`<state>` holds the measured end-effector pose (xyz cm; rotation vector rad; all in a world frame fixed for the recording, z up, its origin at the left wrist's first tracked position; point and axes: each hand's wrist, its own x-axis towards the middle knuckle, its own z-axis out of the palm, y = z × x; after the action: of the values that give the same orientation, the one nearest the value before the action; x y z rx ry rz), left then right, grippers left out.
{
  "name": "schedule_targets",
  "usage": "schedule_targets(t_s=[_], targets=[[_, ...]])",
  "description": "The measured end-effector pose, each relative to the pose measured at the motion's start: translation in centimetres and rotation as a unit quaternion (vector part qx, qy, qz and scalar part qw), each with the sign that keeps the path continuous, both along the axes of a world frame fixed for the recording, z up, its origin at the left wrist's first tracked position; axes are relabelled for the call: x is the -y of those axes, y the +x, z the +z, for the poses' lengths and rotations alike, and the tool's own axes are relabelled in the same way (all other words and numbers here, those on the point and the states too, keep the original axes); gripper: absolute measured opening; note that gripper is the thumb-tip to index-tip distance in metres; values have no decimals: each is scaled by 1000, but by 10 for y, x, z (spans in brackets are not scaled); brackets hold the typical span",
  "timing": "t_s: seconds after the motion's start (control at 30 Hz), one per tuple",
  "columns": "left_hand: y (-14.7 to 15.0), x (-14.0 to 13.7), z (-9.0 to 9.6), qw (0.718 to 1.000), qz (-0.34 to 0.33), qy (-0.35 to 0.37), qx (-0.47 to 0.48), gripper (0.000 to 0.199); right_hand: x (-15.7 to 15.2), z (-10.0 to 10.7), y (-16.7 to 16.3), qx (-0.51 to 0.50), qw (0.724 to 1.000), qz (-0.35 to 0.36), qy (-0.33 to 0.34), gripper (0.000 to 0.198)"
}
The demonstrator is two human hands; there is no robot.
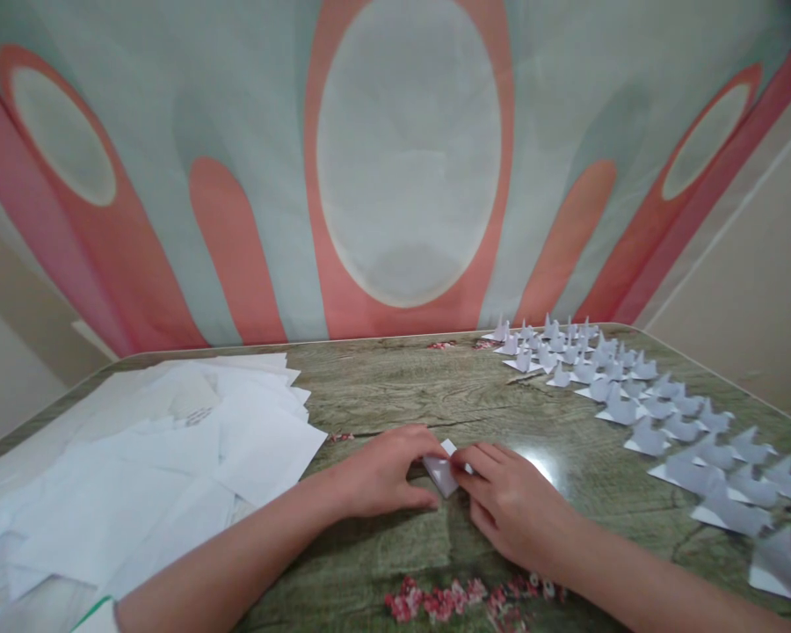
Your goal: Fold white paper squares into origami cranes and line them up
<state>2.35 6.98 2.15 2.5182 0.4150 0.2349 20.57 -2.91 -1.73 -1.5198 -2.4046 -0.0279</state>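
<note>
A small piece of folded white paper [441,476] lies on the table between my two hands. My left hand [388,469] steadies it from the left, its fingertips on the upper left edge and its thumb stretched out below. From the other side, my right hand [511,498] grips the paper's right edge with bent fingers, which hide part of it. A pointed tip of the paper sticks up between the fingers.
Loose white paper sheets [164,466] are heaped on the left. Rows of folded white paper birds [682,426] stand along the right. The wood-patterned table [382,387] has printed pink flowers near me, and a patterned backdrop [270,220] hangs behind its far edge.
</note>
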Motion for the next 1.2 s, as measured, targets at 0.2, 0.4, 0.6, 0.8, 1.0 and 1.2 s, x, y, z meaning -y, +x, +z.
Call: schedule_targets(t_s=[0.2, 0.4, 0.6, 0.8, 1.0, 1.2], targets=[[-2, -12, -19, 993, 9, -90, 68, 34, -4, -6, 3, -56, 998, 21, 30, 18], [-1, -15, -28, 982, 51, -154, 94, 29, -6, -4, 2, -66, 997, 23, 45, 18], [-1, -16, -28, 977, 54, -180, 99, 27, -5, -7, 4, -82, 995, 9, 47, 23], [-1, -15, -25, 976, 64, -188, 93, 27, -10, -12, 9, -118, 991, 5, 58, 25], [-2, -13, -25, 974, 70, -188, 100, 27, -20, -14, 11, -187, 982, -9, 34, 22], [-1, -11, -27, 980, 78, -138, 118, 21, -25, -15, 10, -237, 971, -14, 19, 20]])
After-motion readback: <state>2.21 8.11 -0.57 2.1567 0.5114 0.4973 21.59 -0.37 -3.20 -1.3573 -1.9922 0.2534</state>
